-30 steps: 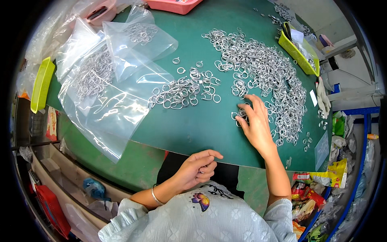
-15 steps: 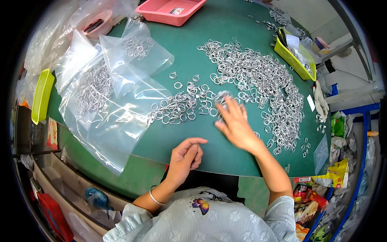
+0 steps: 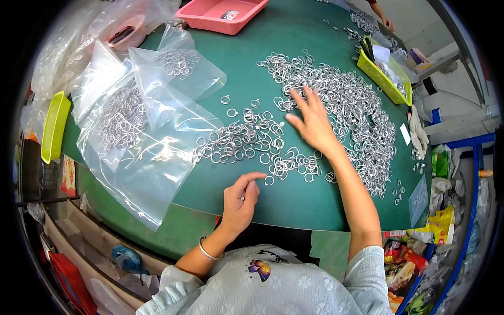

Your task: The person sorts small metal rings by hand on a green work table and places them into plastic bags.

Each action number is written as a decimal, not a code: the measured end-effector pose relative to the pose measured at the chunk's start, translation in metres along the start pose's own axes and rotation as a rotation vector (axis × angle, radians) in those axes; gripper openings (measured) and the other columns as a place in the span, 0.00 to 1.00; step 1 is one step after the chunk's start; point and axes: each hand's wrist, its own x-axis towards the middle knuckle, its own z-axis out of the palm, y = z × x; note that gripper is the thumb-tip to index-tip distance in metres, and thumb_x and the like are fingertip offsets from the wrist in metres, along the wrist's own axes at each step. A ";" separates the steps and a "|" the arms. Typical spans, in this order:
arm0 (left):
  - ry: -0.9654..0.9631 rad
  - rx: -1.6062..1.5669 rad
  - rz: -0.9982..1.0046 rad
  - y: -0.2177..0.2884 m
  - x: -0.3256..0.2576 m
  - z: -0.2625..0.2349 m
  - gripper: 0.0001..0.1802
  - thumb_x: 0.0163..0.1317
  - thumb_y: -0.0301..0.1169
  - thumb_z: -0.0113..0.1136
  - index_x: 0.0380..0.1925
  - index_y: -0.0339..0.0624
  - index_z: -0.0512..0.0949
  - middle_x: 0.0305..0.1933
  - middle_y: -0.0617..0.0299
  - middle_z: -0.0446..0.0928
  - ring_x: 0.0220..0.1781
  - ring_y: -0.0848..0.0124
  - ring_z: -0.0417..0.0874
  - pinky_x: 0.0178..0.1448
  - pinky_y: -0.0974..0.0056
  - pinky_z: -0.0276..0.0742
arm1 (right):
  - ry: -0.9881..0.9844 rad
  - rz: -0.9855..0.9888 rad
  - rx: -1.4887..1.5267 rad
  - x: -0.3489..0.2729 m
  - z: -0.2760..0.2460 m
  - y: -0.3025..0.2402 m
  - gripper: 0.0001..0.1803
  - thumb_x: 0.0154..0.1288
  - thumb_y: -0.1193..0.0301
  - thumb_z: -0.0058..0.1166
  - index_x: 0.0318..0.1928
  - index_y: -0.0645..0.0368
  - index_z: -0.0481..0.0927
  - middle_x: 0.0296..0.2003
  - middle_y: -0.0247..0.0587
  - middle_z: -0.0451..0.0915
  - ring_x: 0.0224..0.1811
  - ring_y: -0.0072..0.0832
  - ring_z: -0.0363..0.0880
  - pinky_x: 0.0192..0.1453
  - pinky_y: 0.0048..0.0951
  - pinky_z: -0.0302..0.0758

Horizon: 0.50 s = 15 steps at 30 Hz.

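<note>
Spread loose, gripping nothing visible, the right hand (image 3: pixel 316 128) rides the left edge of the large ring pile (image 3: pixel 362 123); the left hand (image 3: pixel 240 205) curls over the table's (image 3: pixel 294 207) near edge, contents unclear. Open green separates the smaller ring pile (image 3: pixel 237 142) from the pink tray (image 3: pixel 224 24).

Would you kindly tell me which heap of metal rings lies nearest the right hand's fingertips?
The largest heap, on the right: the right hand has its fingertips at its left side, whereas the smaller heap beside the large plastic bag lies farther left.
</note>
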 end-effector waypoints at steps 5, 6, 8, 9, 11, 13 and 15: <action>-0.017 0.124 0.034 0.000 -0.001 -0.001 0.12 0.63 0.20 0.43 0.42 0.36 0.75 0.16 0.69 0.61 0.18 0.84 0.59 0.21 0.74 0.55 | -0.313 -0.093 0.105 -0.047 -0.028 -0.036 0.28 0.60 0.61 0.54 0.59 0.57 0.66 0.64 0.50 0.58 0.68 0.48 0.52 0.69 0.49 0.51; -0.021 0.170 0.053 -0.001 -0.003 -0.001 0.12 0.63 0.20 0.44 0.43 0.37 0.76 0.15 0.69 0.61 0.17 0.83 0.59 0.20 0.74 0.55 | -0.368 -0.100 0.125 -0.056 -0.036 -0.042 0.27 0.60 0.62 0.54 0.59 0.58 0.67 0.63 0.50 0.59 0.68 0.47 0.52 0.69 0.48 0.52; -0.032 0.260 0.098 -0.001 -0.003 0.002 0.12 0.62 0.19 0.45 0.43 0.39 0.76 0.14 0.67 0.61 0.15 0.82 0.60 0.20 0.73 0.55 | -0.328 -0.151 0.119 -0.064 -0.049 -0.038 0.24 0.58 0.67 0.55 0.56 0.58 0.70 0.58 0.50 0.66 0.64 0.45 0.60 0.65 0.46 0.58; -0.025 0.293 0.103 0.002 -0.004 0.003 0.12 0.61 0.19 0.46 0.43 0.39 0.76 0.14 0.67 0.61 0.15 0.82 0.59 0.20 0.73 0.55 | -0.290 -0.145 0.130 -0.064 -0.052 -0.033 0.24 0.58 0.69 0.56 0.55 0.58 0.70 0.56 0.50 0.68 0.63 0.45 0.62 0.64 0.45 0.59; -0.025 0.357 0.116 0.011 -0.002 0.010 0.12 0.60 0.19 0.49 0.42 0.39 0.77 0.14 0.68 0.59 0.15 0.83 0.58 0.20 0.74 0.53 | -0.039 -0.136 0.003 -0.060 -0.056 -0.032 0.22 0.56 0.72 0.56 0.53 0.57 0.73 0.50 0.46 0.74 0.58 0.43 0.67 0.59 0.43 0.63; -0.042 0.389 0.130 0.013 -0.001 0.014 0.11 0.58 0.19 0.51 0.40 0.40 0.78 0.13 0.65 0.60 0.14 0.81 0.58 0.20 0.72 0.55 | -0.019 -0.182 0.161 -0.051 -0.048 -0.038 0.22 0.56 0.71 0.56 0.53 0.57 0.72 0.52 0.45 0.72 0.60 0.43 0.66 0.60 0.42 0.62; -0.058 0.456 0.198 0.008 -0.002 0.015 0.10 0.56 0.19 0.54 0.38 0.41 0.79 0.14 0.62 0.64 0.14 0.76 0.62 0.20 0.69 0.59 | -0.070 -0.249 0.240 -0.049 -0.039 -0.049 0.22 0.56 0.69 0.57 0.53 0.55 0.73 0.56 0.44 0.69 0.61 0.43 0.64 0.61 0.42 0.62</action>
